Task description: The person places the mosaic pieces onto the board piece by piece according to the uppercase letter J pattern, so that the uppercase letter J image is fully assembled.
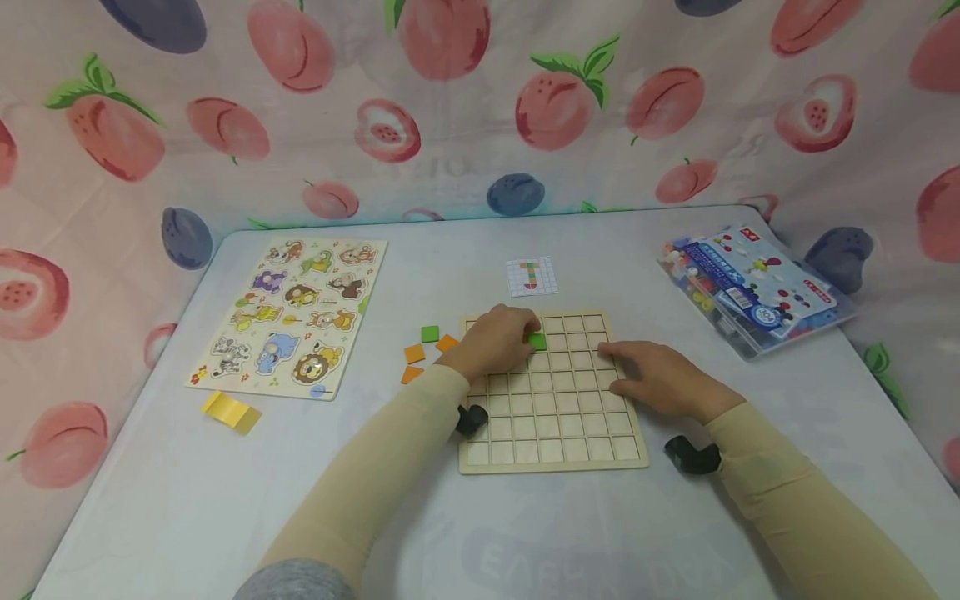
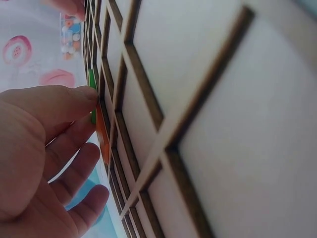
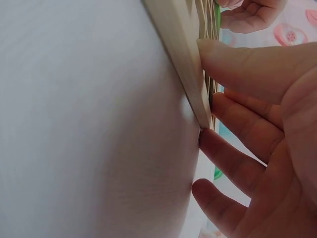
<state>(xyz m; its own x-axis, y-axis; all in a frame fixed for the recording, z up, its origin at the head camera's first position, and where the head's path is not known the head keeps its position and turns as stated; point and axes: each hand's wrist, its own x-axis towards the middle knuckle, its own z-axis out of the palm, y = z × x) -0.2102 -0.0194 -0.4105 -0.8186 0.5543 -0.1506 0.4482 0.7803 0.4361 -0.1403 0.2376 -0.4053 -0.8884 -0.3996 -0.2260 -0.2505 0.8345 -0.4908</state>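
My left hand (image 1: 495, 340) is over the upper part of a wooden grid board (image 1: 551, 450). Its thumb and forefinger pinch a green square tile (image 1: 537, 341), seen edge-on between the fingertips in the left wrist view. An orange tile (image 2: 102, 134) lies in the grid right beside the green one, hidden behind the hand in the head view. At the board's right side, my right hand (image 1: 667, 379) rests with fingers extended, fingertips on the edge. Its thumb (image 3: 213, 52) lies on the frame in the right wrist view.
Left of the board lie a green tile (image 1: 430, 334) and several orange tiles (image 1: 414, 354). A pattern card (image 1: 532, 276) sits behind the board. An animal puzzle (image 1: 300, 312) and folded yellow paper (image 1: 228, 412) lie left; a plastic bead box (image 1: 757, 287) stands right.
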